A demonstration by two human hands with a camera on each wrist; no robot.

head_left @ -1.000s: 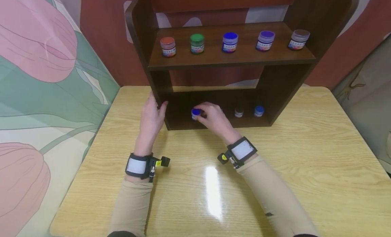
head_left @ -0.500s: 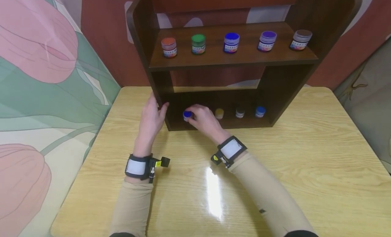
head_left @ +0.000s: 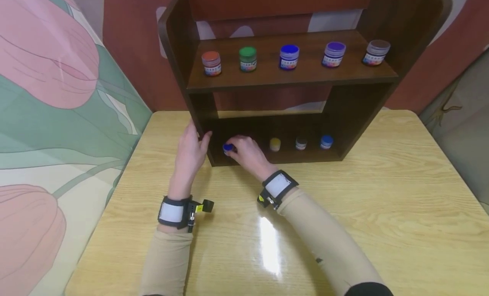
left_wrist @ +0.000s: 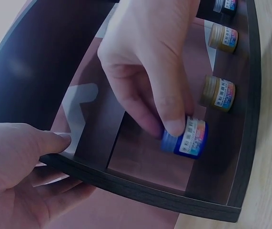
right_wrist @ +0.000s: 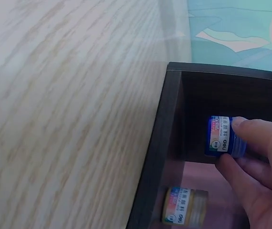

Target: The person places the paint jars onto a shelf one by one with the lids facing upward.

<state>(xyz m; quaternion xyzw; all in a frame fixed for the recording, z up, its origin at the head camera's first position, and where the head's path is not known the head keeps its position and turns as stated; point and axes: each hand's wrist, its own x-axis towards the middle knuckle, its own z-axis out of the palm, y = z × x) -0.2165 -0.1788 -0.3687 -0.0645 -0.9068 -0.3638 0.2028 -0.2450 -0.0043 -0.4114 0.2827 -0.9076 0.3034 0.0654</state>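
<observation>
My right hand (head_left: 247, 155) pinches a blue paint jar (left_wrist: 188, 139) by its lid end, between thumb and fingers, at the left end of the lower shelf. In the right wrist view the blue jar's label faces the camera, and the jar stands apart from an ochre paint jar (right_wrist: 186, 206). My left hand (head_left: 189, 154) grips the left side panel of the dark wooden shelf unit (head_left: 294, 85), thumb on the inner side and fingers outside, as the left wrist view shows. The ochre jar is hidden behind my right hand in the head view.
Along the lower shelf stand a yellow jar (head_left: 275, 144), a dark jar (head_left: 301, 143) and a light-blue-lidded jar (head_left: 326, 142). Several jars line the upper shelf, among them a red one (head_left: 212, 63) and a green one (head_left: 248, 59). The unit stands on a wooden table (head_left: 401, 194).
My right hand has carried the blue jar leftward along the lower shelf, toward the left panel. The yellow jar has come into view behind it. My left hand keeps its place.
</observation>
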